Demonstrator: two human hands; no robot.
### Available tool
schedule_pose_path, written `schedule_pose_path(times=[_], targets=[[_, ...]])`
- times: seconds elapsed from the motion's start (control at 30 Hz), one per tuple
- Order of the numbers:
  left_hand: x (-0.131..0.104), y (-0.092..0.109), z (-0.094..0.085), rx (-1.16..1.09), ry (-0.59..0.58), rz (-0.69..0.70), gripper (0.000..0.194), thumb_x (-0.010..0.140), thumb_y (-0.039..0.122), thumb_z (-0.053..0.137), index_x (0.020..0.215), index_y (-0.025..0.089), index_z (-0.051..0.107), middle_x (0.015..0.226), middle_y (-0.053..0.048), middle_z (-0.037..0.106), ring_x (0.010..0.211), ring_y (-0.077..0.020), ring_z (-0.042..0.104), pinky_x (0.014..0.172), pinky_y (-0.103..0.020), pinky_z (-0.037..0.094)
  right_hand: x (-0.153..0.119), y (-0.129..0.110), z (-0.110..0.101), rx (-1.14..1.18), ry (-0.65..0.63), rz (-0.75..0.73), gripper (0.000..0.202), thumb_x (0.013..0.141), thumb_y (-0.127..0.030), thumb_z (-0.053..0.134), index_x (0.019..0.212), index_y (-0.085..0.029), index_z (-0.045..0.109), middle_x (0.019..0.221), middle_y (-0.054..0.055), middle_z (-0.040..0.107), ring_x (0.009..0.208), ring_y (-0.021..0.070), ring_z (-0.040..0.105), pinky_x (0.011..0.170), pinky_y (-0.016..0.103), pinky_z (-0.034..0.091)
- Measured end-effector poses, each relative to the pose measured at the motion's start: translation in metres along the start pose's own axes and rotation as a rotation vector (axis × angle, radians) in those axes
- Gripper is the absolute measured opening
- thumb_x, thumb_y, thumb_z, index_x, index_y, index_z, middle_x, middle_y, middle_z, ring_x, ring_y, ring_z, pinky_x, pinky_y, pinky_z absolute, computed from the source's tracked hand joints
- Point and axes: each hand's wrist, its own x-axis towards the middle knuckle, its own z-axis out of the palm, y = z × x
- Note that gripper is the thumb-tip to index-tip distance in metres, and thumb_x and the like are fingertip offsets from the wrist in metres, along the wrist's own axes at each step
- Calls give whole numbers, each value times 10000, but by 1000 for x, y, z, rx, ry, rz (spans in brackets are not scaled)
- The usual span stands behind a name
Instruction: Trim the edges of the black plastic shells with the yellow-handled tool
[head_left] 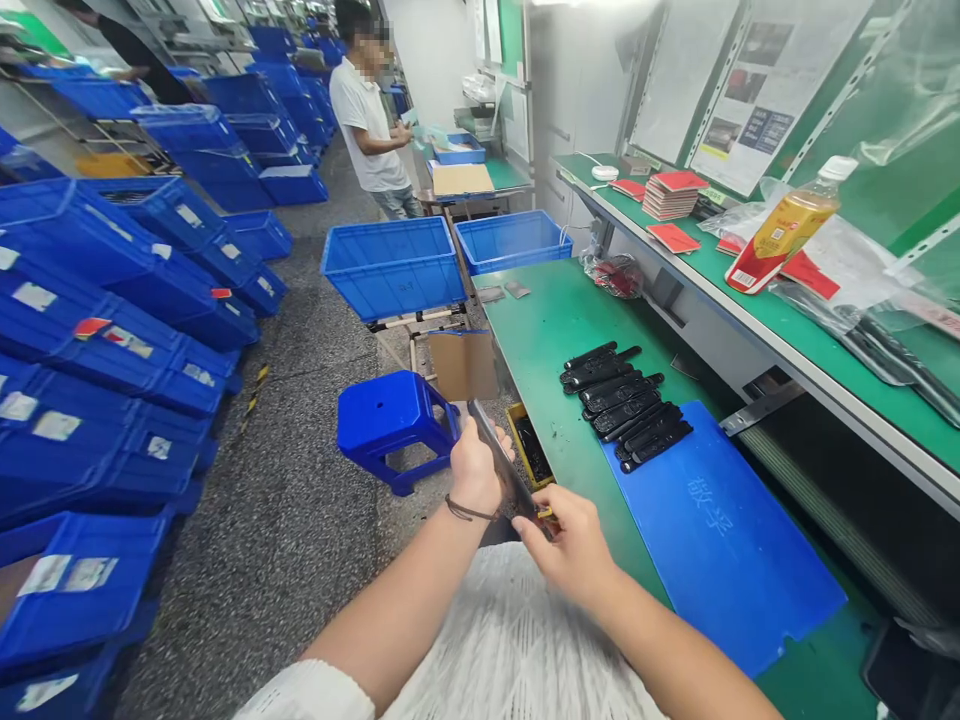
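Dark and thin, a flat strip [501, 462] is held between both hands in the head view, just off the near left edge of the green tabletop [555, 330]. The left hand [474, 470] is closed around the strip's middle, with a cord seen at the wrist. The right hand [571, 545] is pinched shut on the strip's lower end, fingertips touching it. What the strip is cannot be told exactly.

Just beside the hands, a small yellow tray [529, 445] with dark contents is seen at the tabletop's edge. Farther in, a row of black elongated parts [622, 405] is laid side by side, its near end resting on a blue mat [720, 540]. A blue stool [394, 420] is stood on the floor to the left of the hands, and a brown card [463, 365] is seen above it.

On the raised shelf at right, a bottle [787, 228] of yellow drink is laid tilted, near stacked red booklets [673, 194]. Blue crates [394, 265] are set at the tabletop's far end, and many more are piled along the left. A person in a white shirt [369, 125] is stood well apart in the aisle.
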Motion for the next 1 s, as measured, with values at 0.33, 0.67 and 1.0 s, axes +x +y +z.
schedule_pose_path(times=[0.33, 0.67, 1.0], targets=[[-50, 13, -35, 978, -782, 1426, 245, 961, 353, 521, 753, 237, 577, 714, -62, 620, 733, -241, 578, 858, -438, 446, -7, -24, -28, -67, 60, -201, 116, 1000, -305, 598, 939, -213, 563, 734, -30, 555, 612, 110, 473, 572, 243, 364], [-65, 30, -28, 960, -770, 1504, 401, 1026, 285, 324, 660, 230, 476, 563, -33, 448, 558, -203, 360, 617, -377, 243, -4, -39, -61, -528, -105, -324, 306, 1096, -346, 361, 935, -201, 577, 743, 2, 516, 648, 152, 405, 596, 316, 258], [-71, 27, -28, 1058, -758, 1498, 360, 985, 281, 385, 638, 229, 466, 560, -33, 441, 558, -202, 358, 616, -384, 236, 7, -44, -49, -559, -103, -353, 634, 1057, -721, 289, 720, -214, 466, 657, -16, 477, 595, 131, 346, 581, 326, 180]])
